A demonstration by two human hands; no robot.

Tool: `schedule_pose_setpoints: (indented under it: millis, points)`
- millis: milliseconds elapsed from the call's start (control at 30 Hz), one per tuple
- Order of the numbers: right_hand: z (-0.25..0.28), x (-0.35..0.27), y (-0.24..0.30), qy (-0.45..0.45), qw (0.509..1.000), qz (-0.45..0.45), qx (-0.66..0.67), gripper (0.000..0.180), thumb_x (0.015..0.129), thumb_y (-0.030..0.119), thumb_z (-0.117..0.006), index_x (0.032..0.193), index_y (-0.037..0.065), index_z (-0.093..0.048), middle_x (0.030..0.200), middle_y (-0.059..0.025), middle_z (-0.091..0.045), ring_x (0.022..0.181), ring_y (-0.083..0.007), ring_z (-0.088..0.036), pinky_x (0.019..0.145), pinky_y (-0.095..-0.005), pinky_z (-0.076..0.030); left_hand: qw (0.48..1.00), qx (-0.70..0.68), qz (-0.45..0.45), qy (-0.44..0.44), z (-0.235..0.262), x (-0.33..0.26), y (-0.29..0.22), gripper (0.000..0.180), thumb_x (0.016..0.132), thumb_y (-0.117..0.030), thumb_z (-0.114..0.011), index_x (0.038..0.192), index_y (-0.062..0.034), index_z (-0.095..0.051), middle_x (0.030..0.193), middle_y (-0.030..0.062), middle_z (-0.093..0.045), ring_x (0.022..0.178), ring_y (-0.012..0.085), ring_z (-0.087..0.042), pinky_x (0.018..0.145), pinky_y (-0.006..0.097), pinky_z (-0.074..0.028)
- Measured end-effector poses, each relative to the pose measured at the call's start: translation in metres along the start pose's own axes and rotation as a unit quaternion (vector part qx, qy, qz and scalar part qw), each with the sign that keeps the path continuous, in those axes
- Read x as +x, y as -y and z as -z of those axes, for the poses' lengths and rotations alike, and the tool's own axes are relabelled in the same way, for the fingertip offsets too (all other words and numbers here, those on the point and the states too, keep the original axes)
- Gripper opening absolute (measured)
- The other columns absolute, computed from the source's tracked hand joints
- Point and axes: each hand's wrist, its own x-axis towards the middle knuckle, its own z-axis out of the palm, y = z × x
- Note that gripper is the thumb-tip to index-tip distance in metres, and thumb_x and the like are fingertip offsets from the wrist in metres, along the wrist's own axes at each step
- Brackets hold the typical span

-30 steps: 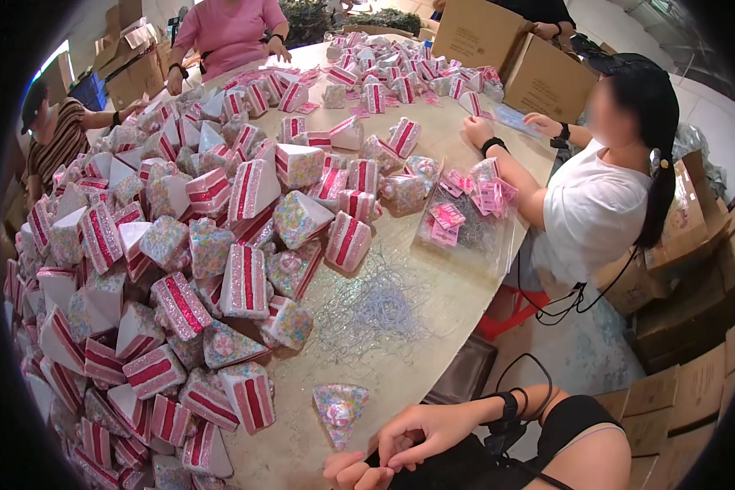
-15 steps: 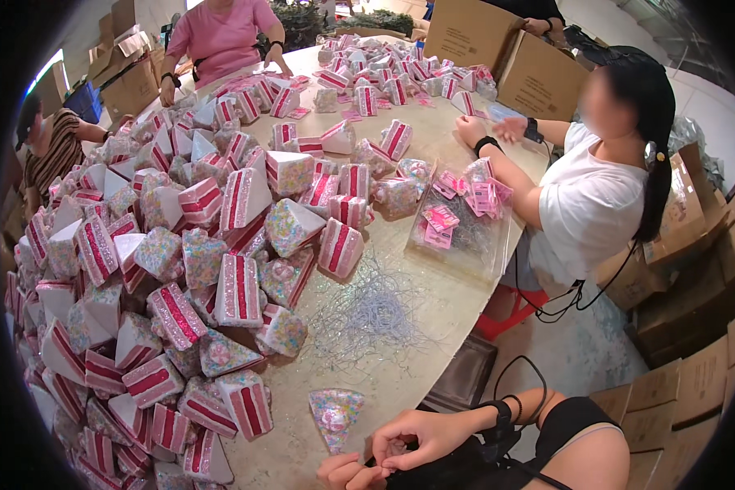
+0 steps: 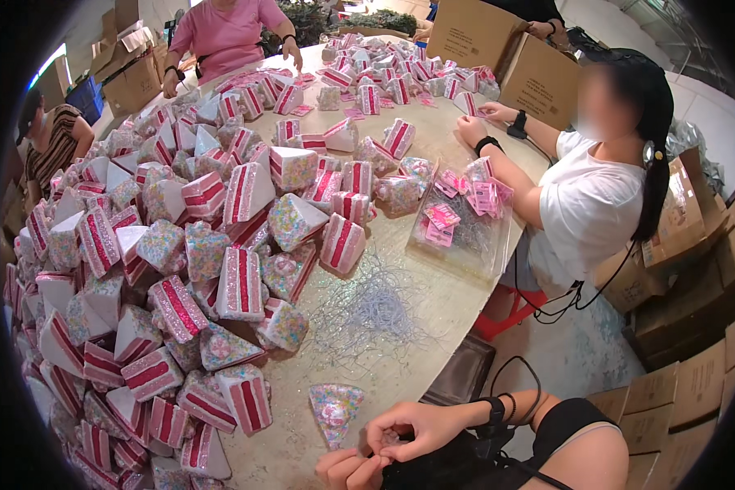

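Cake-slice ornament (image 3: 335, 413): probably light, stiff, rough, prone to shedding.
Best held by its sides. Left hand (image 3: 351, 470), right hand (image 3: 420, 429): fingers pinched closed, contents indiscernible.

Open cardboard boxes (image 3: 133, 86) stand at the upper left beside a blue crate (image 3: 86, 100), and dark foliage (image 3: 300, 24) shows beside a person in a pink top (image 3: 224, 37). At right, a red stool (image 3: 492, 327) sits below a person in white (image 3: 588, 200), near brown cartons (image 3: 655, 423).
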Motion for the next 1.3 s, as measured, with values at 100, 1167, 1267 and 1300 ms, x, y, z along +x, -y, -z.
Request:
schedule_pose_setpoints:
  millis: [100, 1167, 1267, 1300]
  points:
    - [0.0, 0.001, 0.002, -0.015, 1.0, 0.022, -0.009, 0.012, 0.093, 0.013, -0.063, 0.097, 0.002, -0.059, 0.078, 0.0046, -0.055, 0.068, -0.0012, -0.047, 0.06, -0.0195, -0.037, 1.0, 0.025, -0.003, -0.005, 0.0, 0.003, -0.002, 0.022, 0.084, -0.015, -0.077, 0.101, -0.014, -0.062, 0.09, 0.0057, -0.055, 0.085, 0.026, -0.058, 0.073, 0.037, -0.048]
    - [0.013, 0.027, 0.06, -0.19, 0.803, 0.227, -0.517, 0.021, 0.068, -0.006, -0.07, 0.082, 0.005, -0.059, 0.075, -0.0055, -0.061, 0.101, -0.0311, -0.067, 0.071, -0.0354, -0.053, 0.965, 0.016, 0.248, 0.084, -0.006, 0.019, 0.011, 0.072, 0.085, -0.009, -0.072, 0.143, 0.0061, -0.033, 0.147, 0.026, -0.039, 0.14, 0.0455, -0.032, 0.112, 0.049, -0.029]
    - [0.011, 0.035, 0.059, -0.184, 0.788, 0.251, -0.531, 0.023, 0.067, -0.006, -0.071, 0.083, 0.005, -0.058, 0.074, -0.0063, -0.059, 0.096, -0.0325, -0.068, 0.069, -0.0352, -0.053, 0.972, 0.028, 0.222, 0.07, -0.008, 0.02, 0.012, 0.072, 0.08, -0.006, -0.074, 0.14, 0.0075, -0.037, 0.141, 0.0267, -0.046, 0.133, 0.0462, -0.041, 0.108, 0.05, -0.036]
    - [0.011, 0.036, 0.059, -0.181, 0.786, 0.254, -0.534, 0.023, 0.067, -0.006, -0.071, 0.083, 0.005, -0.058, 0.073, -0.0064, -0.059, 0.095, -0.0327, -0.068, 0.068, -0.0355, -0.054, 0.974, 0.035, 0.213, 0.063, -0.009, 0.021, 0.012, 0.072, 0.078, -0.005, -0.076, 0.138, 0.0083, -0.04, 0.138, 0.0272, -0.049, 0.13, 0.0466, -0.044, 0.106, 0.05, -0.039]
